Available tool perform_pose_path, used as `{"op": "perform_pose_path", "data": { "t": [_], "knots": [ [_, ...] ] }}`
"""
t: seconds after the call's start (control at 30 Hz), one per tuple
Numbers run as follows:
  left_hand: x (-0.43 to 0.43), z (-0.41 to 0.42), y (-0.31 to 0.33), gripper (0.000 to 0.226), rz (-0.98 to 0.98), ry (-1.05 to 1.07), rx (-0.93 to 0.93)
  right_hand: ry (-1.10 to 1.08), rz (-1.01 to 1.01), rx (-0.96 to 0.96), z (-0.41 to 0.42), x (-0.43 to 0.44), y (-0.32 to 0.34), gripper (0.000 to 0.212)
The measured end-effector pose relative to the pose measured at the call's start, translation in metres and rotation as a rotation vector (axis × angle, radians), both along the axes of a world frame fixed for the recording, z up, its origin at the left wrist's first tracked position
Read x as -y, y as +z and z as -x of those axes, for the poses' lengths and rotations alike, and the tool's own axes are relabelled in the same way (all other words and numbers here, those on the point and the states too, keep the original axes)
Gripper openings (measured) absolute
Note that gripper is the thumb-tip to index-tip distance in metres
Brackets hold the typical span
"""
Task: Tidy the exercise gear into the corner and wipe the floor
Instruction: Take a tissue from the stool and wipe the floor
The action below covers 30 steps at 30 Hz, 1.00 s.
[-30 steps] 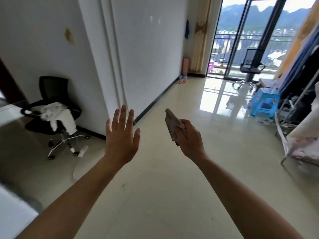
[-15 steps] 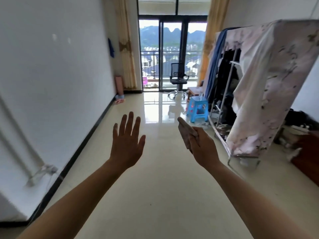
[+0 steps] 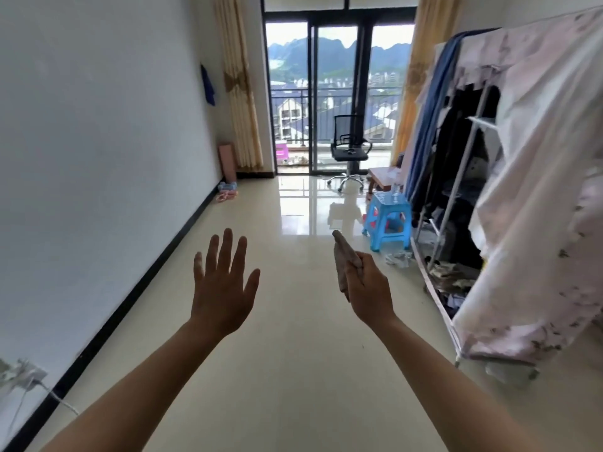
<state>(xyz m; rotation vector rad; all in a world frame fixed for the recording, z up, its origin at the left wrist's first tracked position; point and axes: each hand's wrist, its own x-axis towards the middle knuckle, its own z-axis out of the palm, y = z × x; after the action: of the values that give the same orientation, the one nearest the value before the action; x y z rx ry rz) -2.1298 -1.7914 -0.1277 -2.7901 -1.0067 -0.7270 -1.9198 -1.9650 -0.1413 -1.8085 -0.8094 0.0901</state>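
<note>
The right hand (image 3: 368,288) grips one folded cloth (image 3: 343,256) in the air, left of the one blue stool (image 3: 386,216). The cloth's long axis runs away from the person, with its free end pointing up and forward. The left hand (image 3: 223,288), farther left of the stool, is spread flat and holds nothing.

— How much of the cloth (image 3: 342,261) shows?
— Only its top; the right hand (image 3: 370,290) hides the rest, and its own fingertips.
— And the edges?
— The wardrobe (image 3: 538,164) runs off the right, a blurred plug (image 3: 24,375) off the left. The far pile (image 3: 226,191) is too small to tell.
</note>
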Motion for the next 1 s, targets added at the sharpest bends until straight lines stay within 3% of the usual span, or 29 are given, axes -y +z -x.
{"op": "perform_pose_path", "data": {
  "t": [0.33,0.7,0.83,1.0],
  "knots": [
    [-0.180,-0.205,-0.059,0.071,0.038,0.101,-0.007,0.175,0.078,0.021,-0.211,-0.197,-0.039,0.011],
    [-0.348,-0.448,-0.045,0.069,0.091,0.097,-0.063,0.226,0.132,0.063,-0.441,-0.371,-0.016,0.011],
    [-0.410,-0.495,-0.096,0.067,0.199,0.264,-0.093,0.340,0.169,-0.047,-0.517,-0.472,-0.057,0.011],
    [-0.455,-0.503,-0.162,0.079,0.439,0.638,-0.228,0.612,0.324,-0.093,-0.562,-0.604,-0.113,0.036]
  ]
}}
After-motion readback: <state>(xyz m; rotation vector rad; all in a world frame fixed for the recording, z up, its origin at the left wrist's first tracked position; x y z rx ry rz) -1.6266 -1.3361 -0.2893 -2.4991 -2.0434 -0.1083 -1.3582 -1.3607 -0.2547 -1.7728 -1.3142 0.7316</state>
